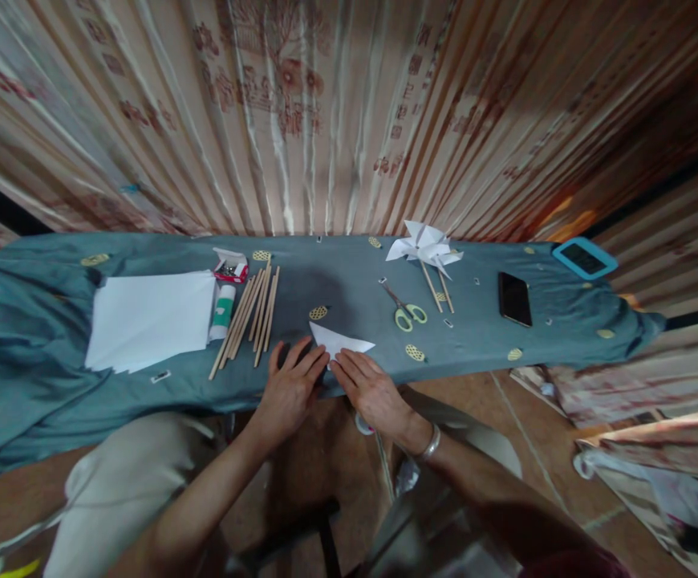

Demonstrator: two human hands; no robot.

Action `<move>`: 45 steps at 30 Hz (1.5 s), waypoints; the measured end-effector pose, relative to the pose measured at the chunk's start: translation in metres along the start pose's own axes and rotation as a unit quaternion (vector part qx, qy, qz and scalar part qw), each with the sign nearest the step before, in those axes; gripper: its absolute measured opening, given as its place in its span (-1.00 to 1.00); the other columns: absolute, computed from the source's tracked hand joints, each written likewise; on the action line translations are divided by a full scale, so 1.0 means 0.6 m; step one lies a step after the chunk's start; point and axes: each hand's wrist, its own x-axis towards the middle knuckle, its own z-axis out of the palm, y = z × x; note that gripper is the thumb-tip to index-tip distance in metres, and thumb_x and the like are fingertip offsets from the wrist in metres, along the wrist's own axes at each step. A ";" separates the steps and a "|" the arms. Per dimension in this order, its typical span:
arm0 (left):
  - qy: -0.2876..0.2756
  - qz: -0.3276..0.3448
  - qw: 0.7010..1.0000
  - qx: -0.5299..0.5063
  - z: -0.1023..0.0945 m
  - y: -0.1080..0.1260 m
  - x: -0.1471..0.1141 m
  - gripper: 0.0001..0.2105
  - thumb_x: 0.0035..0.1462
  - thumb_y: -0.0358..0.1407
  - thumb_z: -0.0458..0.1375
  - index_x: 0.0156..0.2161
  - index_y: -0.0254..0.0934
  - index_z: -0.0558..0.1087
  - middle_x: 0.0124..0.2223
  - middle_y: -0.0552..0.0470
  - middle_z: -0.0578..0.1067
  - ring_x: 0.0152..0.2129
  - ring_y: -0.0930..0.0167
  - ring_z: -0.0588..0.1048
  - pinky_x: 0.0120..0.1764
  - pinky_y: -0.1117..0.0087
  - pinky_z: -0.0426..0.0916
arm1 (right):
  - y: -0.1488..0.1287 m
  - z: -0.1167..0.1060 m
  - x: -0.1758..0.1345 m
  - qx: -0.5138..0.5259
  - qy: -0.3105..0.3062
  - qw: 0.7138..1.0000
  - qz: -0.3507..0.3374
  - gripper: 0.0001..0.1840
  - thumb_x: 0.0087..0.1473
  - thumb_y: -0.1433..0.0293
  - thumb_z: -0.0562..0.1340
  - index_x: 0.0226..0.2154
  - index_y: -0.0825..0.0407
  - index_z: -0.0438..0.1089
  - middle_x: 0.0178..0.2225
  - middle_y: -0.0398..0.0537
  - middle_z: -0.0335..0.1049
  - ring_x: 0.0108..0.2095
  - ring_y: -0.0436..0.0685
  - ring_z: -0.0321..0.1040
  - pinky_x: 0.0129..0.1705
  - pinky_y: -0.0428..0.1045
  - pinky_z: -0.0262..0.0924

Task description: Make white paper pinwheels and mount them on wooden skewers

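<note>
A sheet of white paper folded to a triangle [342,340] lies near the front edge of the cloth-covered table, its long point reaching right. My left hand [292,385] rests at the paper's left lower side, fingers spread, with the inner fingertips pressing on it. From the right, my right hand [373,387] lays its outstretched fingers flat on the lower edge. Both thumbs are mostly hidden. Green-handled scissors [406,309] lie partly spread to the right of the paper. Left of my hands is a bunch of wooden sticks [246,317].
A stack of white paper [150,321], a glue stick [222,311] and an opened small red box [230,266] of pins sit left. Two paper pinwheels [426,247] on sticks, a black phone [514,299] and a blue-framed device [585,258] lie right. A curtain [325,120] hangs behind.
</note>
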 end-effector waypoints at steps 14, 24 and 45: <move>-0.019 -0.007 1.000 0.015 -0.008 -0.001 -0.006 -0.52 0.09 -0.47 0.09 0.15 -0.17 0.33 0.19 -0.05 0.37 0.24 0.08 0.11 0.20 -0.19 -0.13 | 0.041 0.004 -0.045 0.003 0.069 0.995 0.077 -0.57 0.16 0.57 0.01 0.06 0.22 0.33 0.05 0.17 0.39 0.09 0.22 0.26 0.11 0.17 0.19; -0.033 0.036 0.999 0.008 -0.002 -0.020 -0.020 -0.47 0.13 -0.40 0.11 0.20 0.02 0.25 0.28 0.06 0.24 0.29 0.00 -0.09 0.17 -0.25 -0.14 | 0.045 0.005 -0.025 0.046 0.095 0.986 0.127 -0.66 0.15 0.56 0.04 -0.11 0.13 0.45 -0.07 0.13 0.48 -0.05 0.20 0.37 0.00 0.13 0.28; -0.017 0.050 0.999 -0.002 0.006 -0.022 -0.018 -0.52 0.12 -0.33 0.15 0.17 -0.07 0.31 0.26 -0.03 0.28 0.28 -0.02 -0.05 0.17 -0.25 -0.12 | 0.086 -0.035 0.064 0.208 -0.026 0.907 0.364 -0.75 0.06 0.22 0.24 -0.33 0.05 0.52 -0.35 -0.01 0.54 -0.33 0.16 0.45 -0.26 -0.01 0.24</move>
